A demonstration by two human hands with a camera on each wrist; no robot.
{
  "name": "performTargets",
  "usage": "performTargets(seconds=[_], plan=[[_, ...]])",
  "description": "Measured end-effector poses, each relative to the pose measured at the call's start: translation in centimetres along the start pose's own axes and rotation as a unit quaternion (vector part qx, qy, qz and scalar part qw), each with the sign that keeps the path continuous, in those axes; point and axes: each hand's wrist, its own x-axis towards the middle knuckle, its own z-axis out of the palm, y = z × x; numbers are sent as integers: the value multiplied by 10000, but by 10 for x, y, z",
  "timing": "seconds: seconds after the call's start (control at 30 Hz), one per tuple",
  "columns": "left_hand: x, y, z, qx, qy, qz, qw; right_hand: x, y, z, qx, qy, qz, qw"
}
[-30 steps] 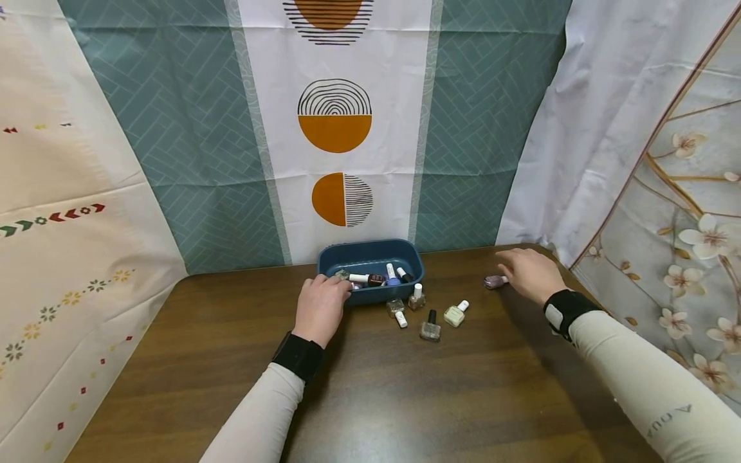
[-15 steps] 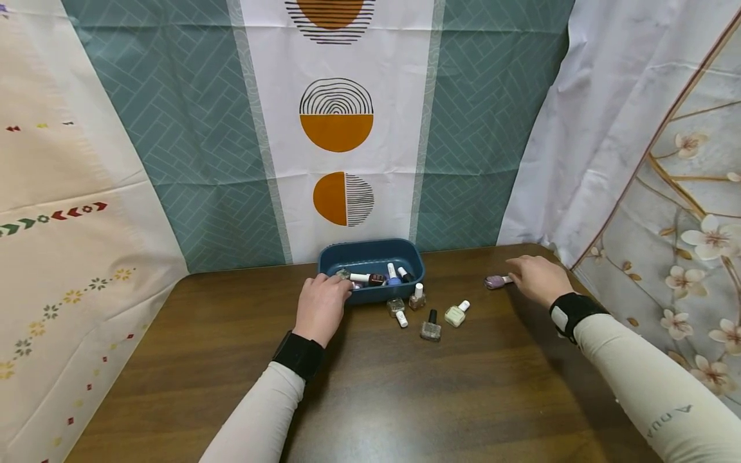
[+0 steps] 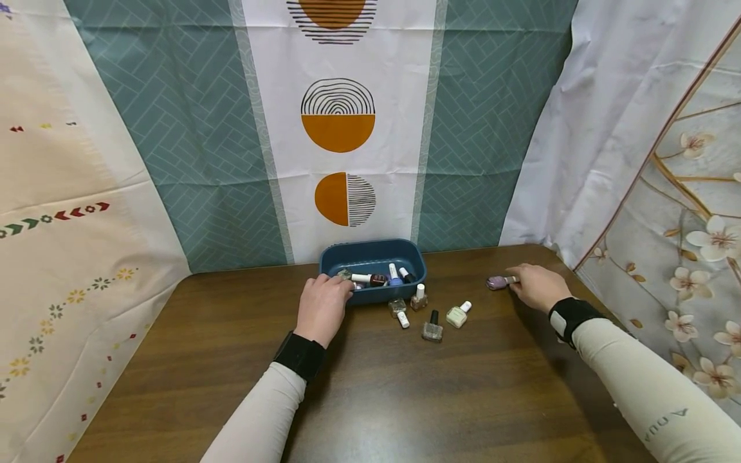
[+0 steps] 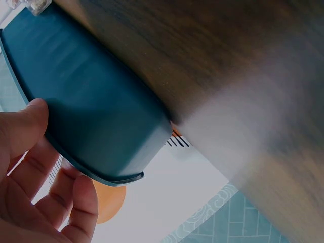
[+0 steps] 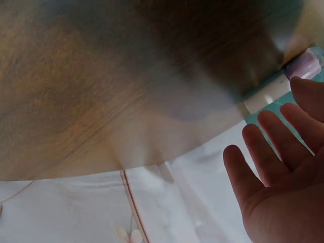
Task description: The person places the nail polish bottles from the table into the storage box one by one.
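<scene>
My left hand (image 3: 323, 303) grips the near left rim of a dark blue plastic bin (image 3: 384, 295). In the left wrist view, the thumb presses the outer wall of the bin (image 4: 96, 101) and the fingers curl over its rim. Over at the right, a purple nail polish bottle (image 3: 496, 283) lies on its side, its pale cap toward my right hand (image 3: 539, 287). The right wrist view shows that hand (image 5: 288, 187) with loosely spread fingers, the thumb tip overlapping the purple bottle (image 5: 304, 65) where its cap begins.
Several nail polish bottles lie inside the bin, including a dark red one (image 3: 378, 280). In front of it on the wooden table (image 3: 405, 399) are a pale yellow bottle (image 3: 456, 317), a black-capped glitter bottle (image 3: 432, 332) and two white-capped ones. Patterned cloths hang behind and beside the table.
My right hand has shifted slightly right and then lowered toward the cap of the purple bottle. The left hand stays on the bin rim.
</scene>
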Motion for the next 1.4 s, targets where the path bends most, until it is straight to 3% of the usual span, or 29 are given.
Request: performTargets(seconds=[0.17, 1.4], plan=[[0, 0, 0, 19, -115, -63, 9999, 0, 1, 4, 17, 4, 7, 10000], [1, 0, 0, 20, -111, -103, 9999, -4, -4, 11, -61, 251, 191, 9995]])
